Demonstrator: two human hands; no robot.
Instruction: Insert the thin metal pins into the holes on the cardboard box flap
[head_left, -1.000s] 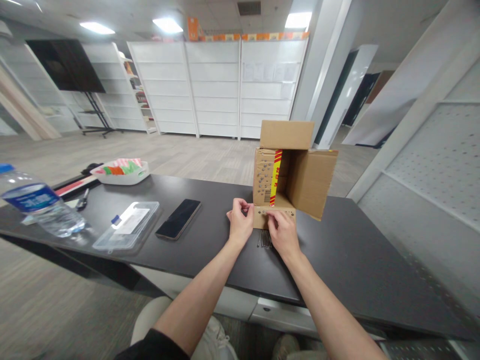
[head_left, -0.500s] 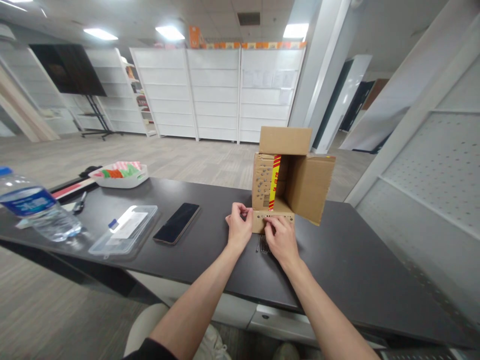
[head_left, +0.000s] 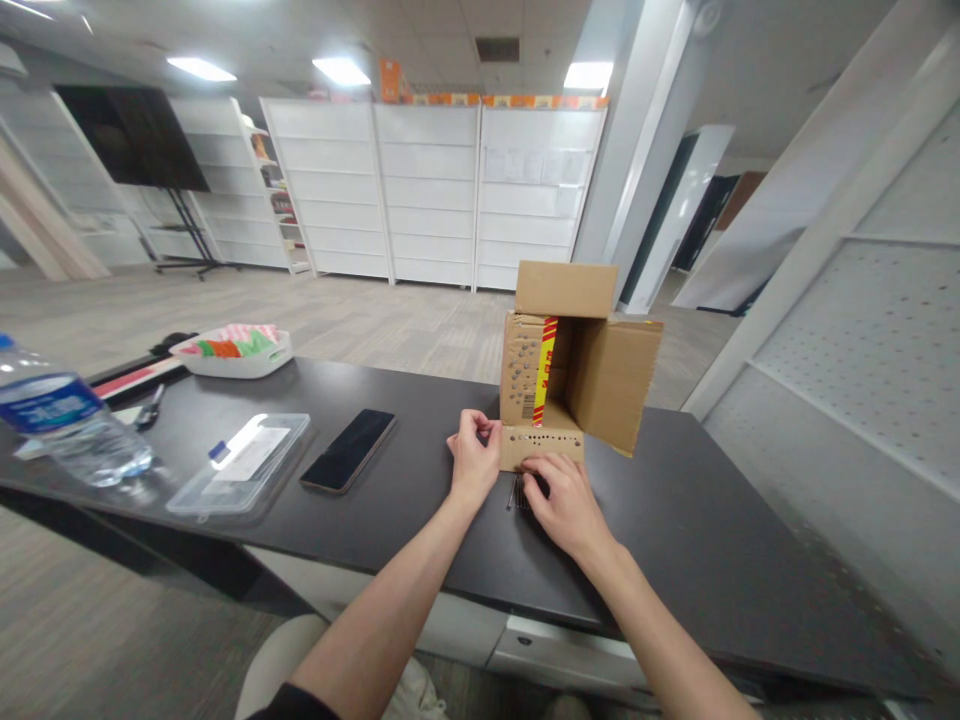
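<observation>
A cardboard box (head_left: 521, 390) stands on its side on the dark table, its opening toward me and its flaps spread. The bottom flap (head_left: 547, 447) faces me and carries a row of small dark holes. My left hand (head_left: 474, 460) is pinched closed at that flap's left edge; what its fingertips hold, if anything, is hidden. Over the flap's lower edge, my right hand (head_left: 566, 500) is curved, thumb apart from the fingers, with nothing visible in it. Thin metal screws or nails (head_left: 517, 492) lie on the table, partly under the right hand. Several round metal heads dot the box's left side.
A black phone (head_left: 349, 450) lies left of my hands. Farther left are a clear plastic case (head_left: 240, 465), a water bottle (head_left: 71, 425), a pen-like black item (head_left: 150, 408) and a white basket (head_left: 240, 365) with colourful packets. A perforated panel (head_left: 862, 330) rises at the right.
My right hand has moved down from the row of holes toward the screws or nails, uncovering the holes. My left hand stays at the flap's edge. The view has shifted slightly.
</observation>
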